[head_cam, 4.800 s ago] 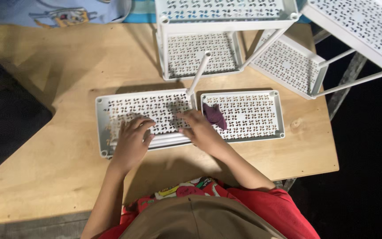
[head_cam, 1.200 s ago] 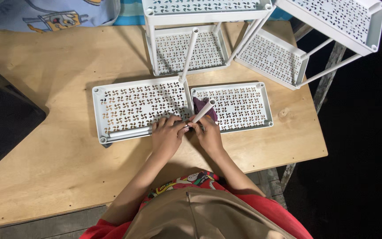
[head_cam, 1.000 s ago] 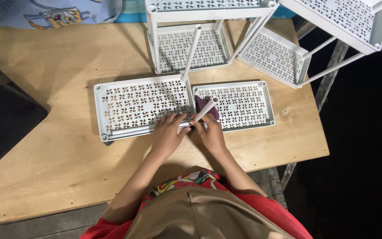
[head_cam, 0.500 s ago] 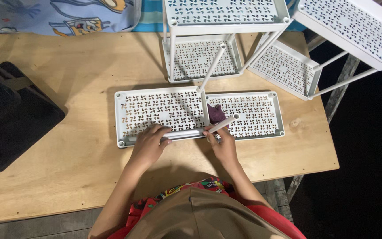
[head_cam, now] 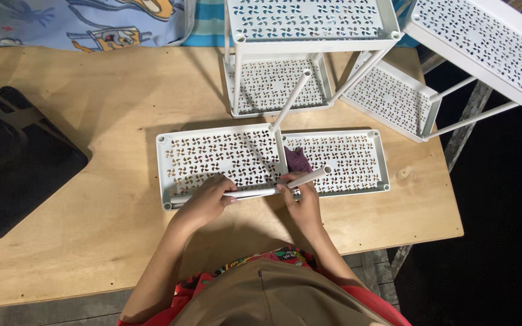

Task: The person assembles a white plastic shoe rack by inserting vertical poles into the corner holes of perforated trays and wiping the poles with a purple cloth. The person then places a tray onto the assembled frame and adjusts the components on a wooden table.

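Near the desk's (head_cam: 92,241) front edge, both the left hand (head_cam: 205,202) and right hand (head_cam: 302,202) clasp a white tube (head_cam: 255,192) over the perforated tray (head_cam: 212,158); tilted, it could slip loose.

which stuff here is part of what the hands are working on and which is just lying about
In hand:
left hand holding a white tube
right hand on a second tube
left tray
right tray
upright tube where the trays meet

Lying about:
purple cloth
two built racks
black bag
patterned fabric
table
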